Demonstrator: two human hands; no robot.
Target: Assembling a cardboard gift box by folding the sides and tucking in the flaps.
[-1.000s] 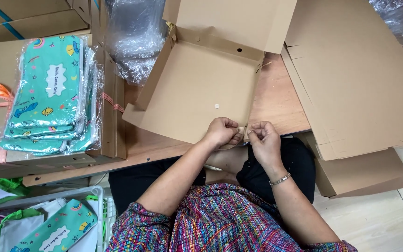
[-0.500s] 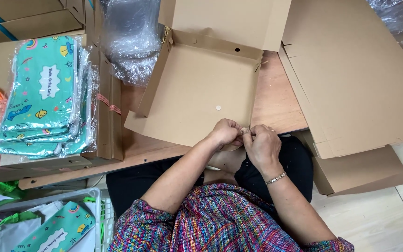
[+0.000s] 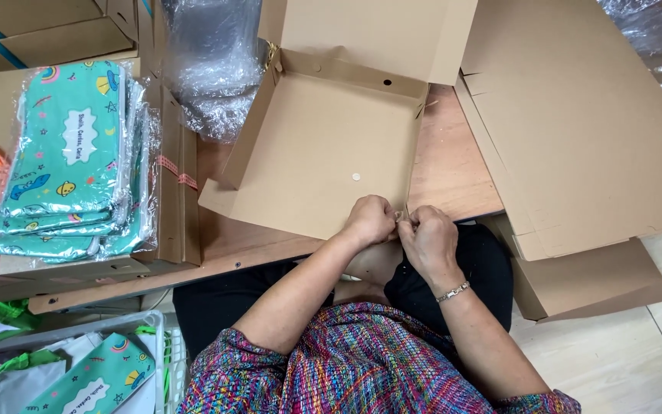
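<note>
Two hands pinched together | left hand [image 3: 371, 218] and right hand [image 3: 428, 239] closed on box's [image 3: 316, 146] near corner flap (fingers touching) | pouches [image 3: 67, 161] far left

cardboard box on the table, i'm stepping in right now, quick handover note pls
Left hand and right hand: both pinch the near right corner of the open cardboard box, fingertips together.
Box: lies on the wooden table, lid flap up, nothing inside.
Stack of green pouches in clear wrap sits apart on the left; flat cardboard on the right.
Done: far walls stand. Left: near wall lies flat.
</note>
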